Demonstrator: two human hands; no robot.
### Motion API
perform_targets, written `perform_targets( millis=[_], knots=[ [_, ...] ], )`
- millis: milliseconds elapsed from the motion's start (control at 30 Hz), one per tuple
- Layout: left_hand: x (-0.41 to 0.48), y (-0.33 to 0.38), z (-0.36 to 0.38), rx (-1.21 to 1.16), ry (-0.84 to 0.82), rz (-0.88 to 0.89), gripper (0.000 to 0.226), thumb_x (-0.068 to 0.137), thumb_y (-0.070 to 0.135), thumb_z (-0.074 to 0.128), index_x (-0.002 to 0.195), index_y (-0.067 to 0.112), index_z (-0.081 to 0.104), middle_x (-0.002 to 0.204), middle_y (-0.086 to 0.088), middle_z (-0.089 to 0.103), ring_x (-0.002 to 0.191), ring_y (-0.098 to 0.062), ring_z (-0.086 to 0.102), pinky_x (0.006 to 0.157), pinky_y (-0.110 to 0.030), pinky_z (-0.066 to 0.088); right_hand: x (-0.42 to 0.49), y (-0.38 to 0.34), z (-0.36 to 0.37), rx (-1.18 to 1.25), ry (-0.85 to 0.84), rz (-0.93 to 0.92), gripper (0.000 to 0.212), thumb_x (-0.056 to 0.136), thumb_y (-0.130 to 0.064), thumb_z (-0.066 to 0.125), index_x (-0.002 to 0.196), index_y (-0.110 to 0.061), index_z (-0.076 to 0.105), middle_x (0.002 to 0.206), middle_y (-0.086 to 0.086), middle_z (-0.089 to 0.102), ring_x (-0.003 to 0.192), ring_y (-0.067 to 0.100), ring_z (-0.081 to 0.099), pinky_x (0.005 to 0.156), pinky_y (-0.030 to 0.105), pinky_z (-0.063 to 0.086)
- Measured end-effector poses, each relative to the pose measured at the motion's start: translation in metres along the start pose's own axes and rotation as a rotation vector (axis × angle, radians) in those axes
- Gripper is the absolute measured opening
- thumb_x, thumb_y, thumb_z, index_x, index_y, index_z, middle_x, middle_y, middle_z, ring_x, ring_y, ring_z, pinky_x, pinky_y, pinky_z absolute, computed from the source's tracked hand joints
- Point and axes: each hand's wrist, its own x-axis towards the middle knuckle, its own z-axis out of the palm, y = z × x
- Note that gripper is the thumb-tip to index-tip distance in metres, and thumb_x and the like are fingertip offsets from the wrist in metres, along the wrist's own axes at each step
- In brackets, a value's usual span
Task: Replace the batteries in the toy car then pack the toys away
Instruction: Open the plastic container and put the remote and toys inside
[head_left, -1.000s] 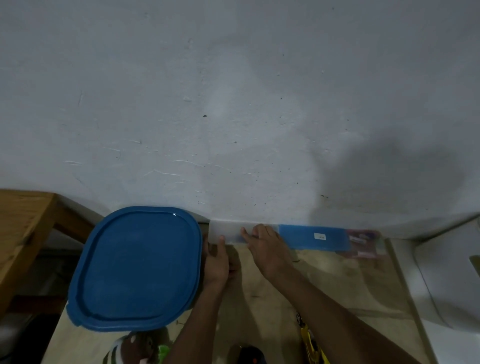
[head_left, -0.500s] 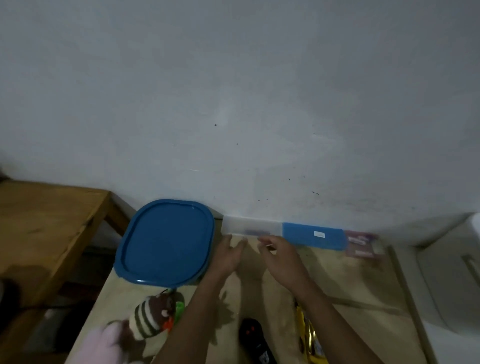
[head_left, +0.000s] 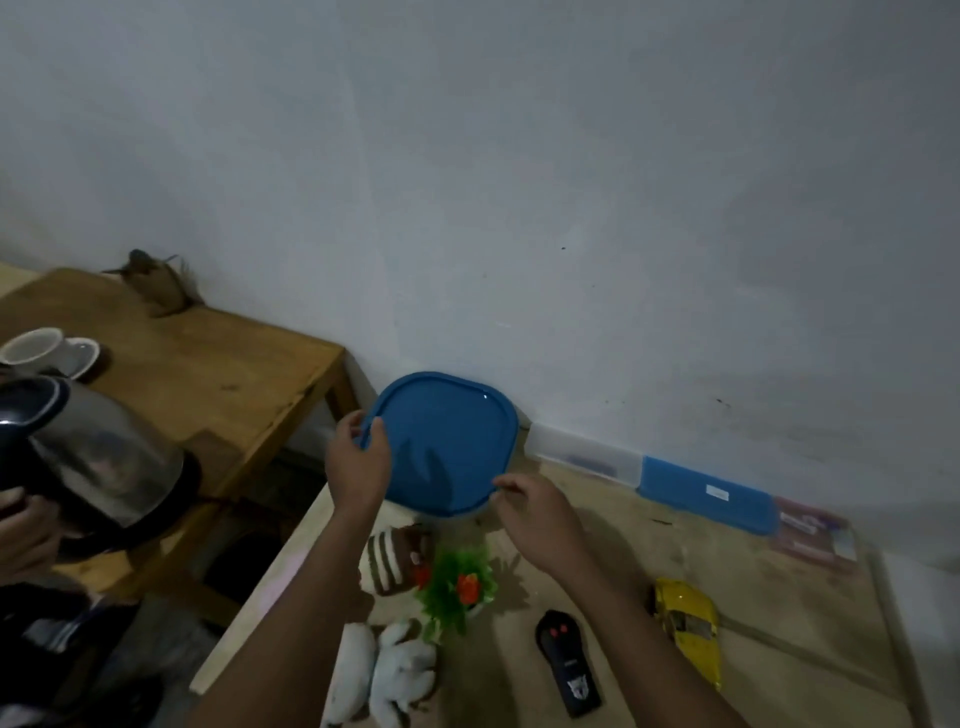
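Evidently the step in hand was opening the storage tub for packing, since both hands were on the blue lid (head_left: 447, 441); whether the car's batteries had been changed could not be read from this view. The left hand (head_left: 358, 460) gripped the lid's left rim, its fingers (head_left: 363, 423) curled over the edge with the thumb on top. The right hand (head_left: 537, 517) reached the near right rim, its fingertips (head_left: 500, 484) bent and touching the edge, though it was not clear whether they pinched it or merely rested there. What lay under the lid was hidden. The next move, as I judged it, called for an even lift at both rims so the lid came free without tipping, then a place to set it aside. The toy car (head_left: 688, 623), yellow, lay on the table well back from the right fingertips, beside that forearm, with the black remote (head_left: 566, 660) just inside it. Nearer, just behind the fingers of both hands, sat a striped plush (head_left: 397, 564) and a green plant toy (head_left: 457, 579), with a white plush (head_left: 387, 670) further back under the left forearm.
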Motion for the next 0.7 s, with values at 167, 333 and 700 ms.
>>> perform_targets(
  millis=[167,333,700],
  knots=[
    [0.048,-0.038,-0.015,0.092,-0.166,-0.144,0.056,0.102,0.033,0.048,0.152,0.012,0.033,0.154,-0.014,0.037,0.14,-0.033,0.039,0.109,-0.047,0.041,0.041,-0.026,0.052,-0.251,-0.126,-0.017,0.052,0.096,-0.044,0.051,0.143,-0.024,0.043,0.15,-0.001,0.034,0.137,0.018,0.036,0.109,0.034,0.037],
    [0.082,-0.061,-0.02,0.077,-0.332,-0.163,0.04,0.104,0.026,0.046,0.139,0.009,0.053,0.137,-0.013,0.055,0.125,-0.029,0.053,0.099,-0.042,0.05,0.077,-0.059,0.092,-0.447,-0.301,0.036,0.071,0.094,-0.054,0.049,0.153,-0.024,0.024,0.163,0.006,0.007,0.15,0.026,0.004,0.121,0.047,0.014],
    [0.107,-0.075,-0.031,-0.109,-0.481,-0.298,0.032,0.098,0.029,0.059,0.124,0.013,0.066,0.116,-0.005,0.067,0.103,-0.02,0.065,0.086,-0.036,0.057,0.094,-0.094,0.159,-0.664,-0.185,0.182,0.081,0.09,-0.056,0.05,0.149,-0.013,0.014,0.156,0.033,0.004,0.143,0.054,0.001,0.114,0.064,0.011]
  ],
)
